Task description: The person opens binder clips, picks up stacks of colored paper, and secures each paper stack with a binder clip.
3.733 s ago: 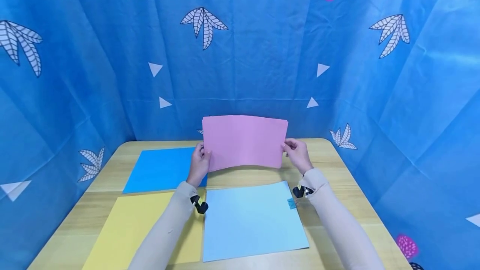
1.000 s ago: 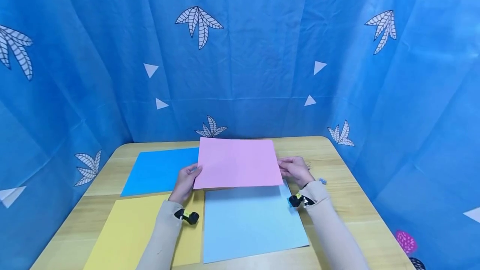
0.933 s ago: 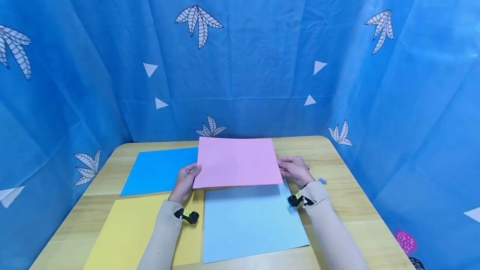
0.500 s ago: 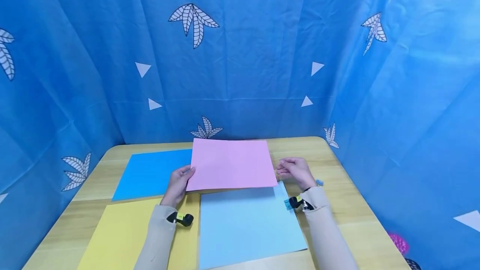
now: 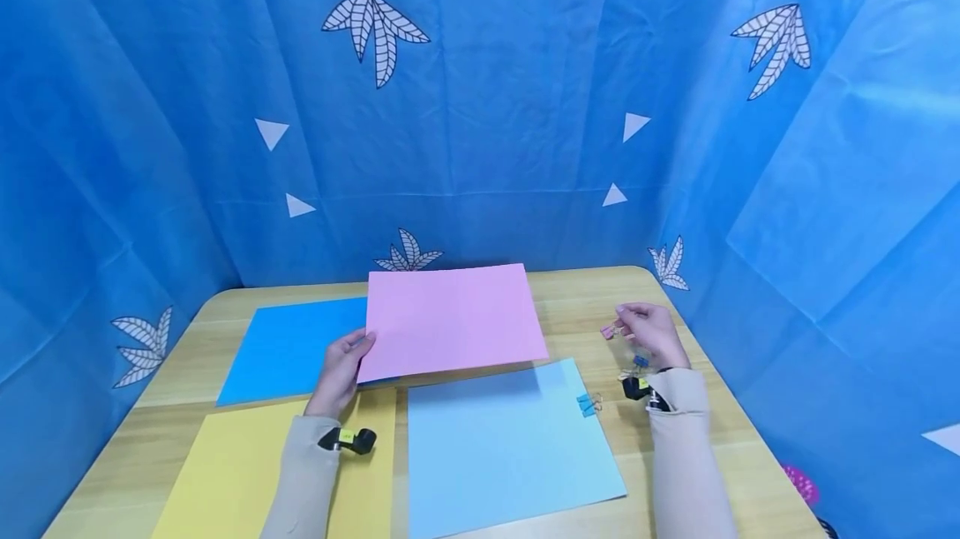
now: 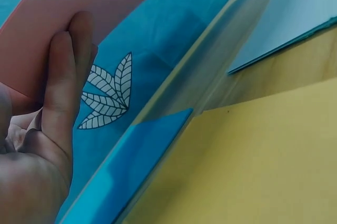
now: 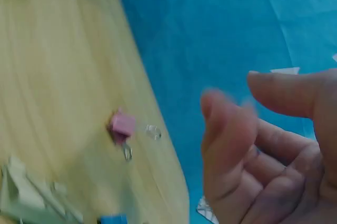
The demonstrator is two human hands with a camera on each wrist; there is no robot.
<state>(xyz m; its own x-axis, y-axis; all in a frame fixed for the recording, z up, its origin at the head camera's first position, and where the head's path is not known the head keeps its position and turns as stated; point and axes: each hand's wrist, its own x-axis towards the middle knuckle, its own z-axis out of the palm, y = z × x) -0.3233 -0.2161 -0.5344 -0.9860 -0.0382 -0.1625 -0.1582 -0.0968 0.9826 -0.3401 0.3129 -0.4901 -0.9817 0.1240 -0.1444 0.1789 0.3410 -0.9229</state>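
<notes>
My left hand [image 5: 340, 368] pinches the left edge of a pink sheet of paper [image 5: 453, 318], held up over the table; its right side hangs free. In the left wrist view, straight fingers [image 6: 62, 84] lie against the sheet's underside. My right hand [image 5: 651, 333] is over the right side of the table, close to a pink binder clip [image 5: 607, 331]. In the right wrist view that pink binder clip [image 7: 122, 125] lies on the wood, apart from the hand, whose thumb and blurred forefinger stand apart with nothing between them. A blue binder clip [image 5: 641, 361] lies just below the right hand.
Light blue paper [image 5: 510, 456] at front carries a blue binder clip [image 5: 587, 405] on its right edge. Yellow paper [image 5: 232, 464] lies front left, bright blue paper [image 5: 292, 351] behind it. A pale greenish thing [image 7: 31, 197] shows near the right wrist. Blue curtain [image 5: 487, 106] surrounds the table.
My right hand has let go of the pink sheet's right edge and moved right, toward the pink binder clip. The left hand has shifted slightly left with the sheet. The view has turned a little.
</notes>
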